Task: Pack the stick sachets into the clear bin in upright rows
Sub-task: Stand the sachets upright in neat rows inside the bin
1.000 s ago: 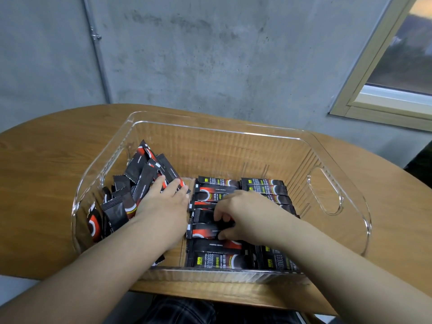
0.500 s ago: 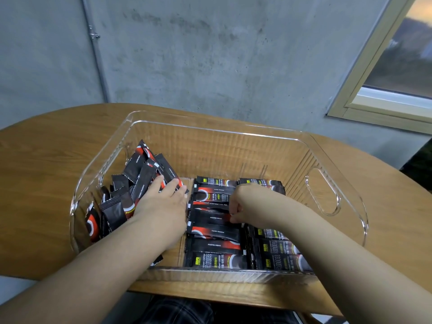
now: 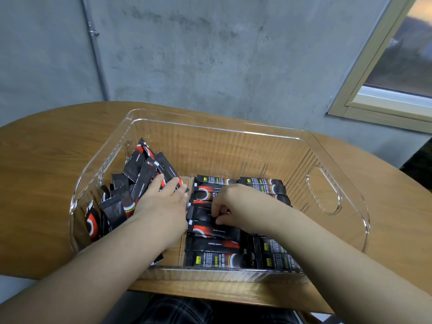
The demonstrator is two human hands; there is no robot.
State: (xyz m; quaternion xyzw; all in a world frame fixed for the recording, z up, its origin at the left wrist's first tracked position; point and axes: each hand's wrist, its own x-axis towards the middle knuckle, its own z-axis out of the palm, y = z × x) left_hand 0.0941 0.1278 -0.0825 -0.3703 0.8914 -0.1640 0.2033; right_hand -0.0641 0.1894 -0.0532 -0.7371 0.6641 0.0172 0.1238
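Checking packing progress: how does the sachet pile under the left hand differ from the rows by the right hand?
The loose pile leans at mixed angles against the clear bin's left end; the packed rows lie parallel and aligned. The left hand rests flat with straight fingers on the pile; the right hand curls its fingers onto a sachet in the rows. Both groups are the same black-and-red stick sachets, inside one bin.

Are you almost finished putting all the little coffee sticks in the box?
About halfway. Done: two neat rows of sachets fill the near right part of the clear bin. In hand: the right hand pinches one sachet in the row, and the left hand rests flat on the loose pile. Left: that jumbled pile on the left needs lining up.
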